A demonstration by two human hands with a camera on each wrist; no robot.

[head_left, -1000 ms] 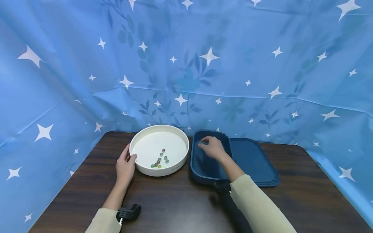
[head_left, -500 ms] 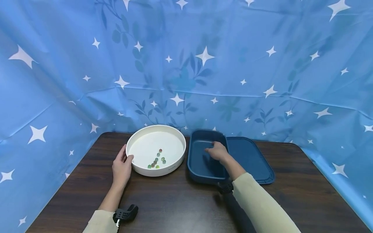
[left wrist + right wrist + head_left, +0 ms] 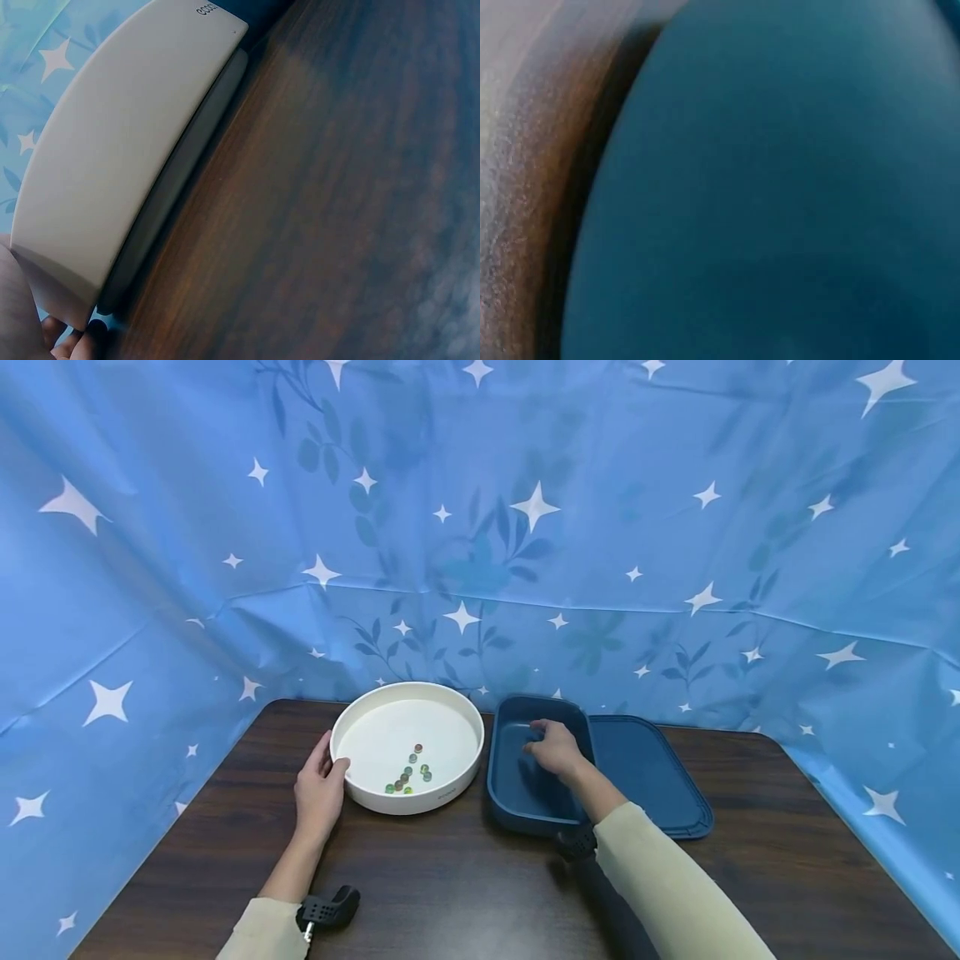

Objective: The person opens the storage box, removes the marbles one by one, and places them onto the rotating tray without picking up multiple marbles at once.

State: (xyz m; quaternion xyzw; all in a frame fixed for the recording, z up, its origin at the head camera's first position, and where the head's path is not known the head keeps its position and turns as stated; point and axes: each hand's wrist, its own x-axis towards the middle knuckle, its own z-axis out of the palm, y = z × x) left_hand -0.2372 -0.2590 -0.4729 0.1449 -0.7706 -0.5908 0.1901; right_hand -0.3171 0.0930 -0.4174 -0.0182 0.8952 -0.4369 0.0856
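Observation:
My left hand (image 3: 318, 792) grips the left side of a white round tray (image 3: 352, 727), thumb at the rim. In the left wrist view its fingers (image 3: 71, 345) curl around the lower edge of the tray's wall (image 3: 112, 150). Several small glass marbles (image 3: 405, 778), mostly green with a few reddish ones, lie at the front of the tray floor. My right hand (image 3: 557, 750) reaches inside a deep blue rectangular container (image 3: 513, 818), with a gap showing between thumb and forefinger. The right wrist view is filled by the blurred blue container wall (image 3: 742, 187); the hand is hidden there.
A flat blue lid (image 3: 660, 785) lies right of the container, partly behind the right forearm. All stand on a dark wooden table (image 3: 435, 885). A blue curtain (image 3: 480, 527) with white stars hangs close behind the table's far edge.
My right hand has moved from the container's back left rightward, lower inside it, its fingers changing pose. The left hand keeps its grip on the tray; the marbles stay put. The head view shifts slightly.

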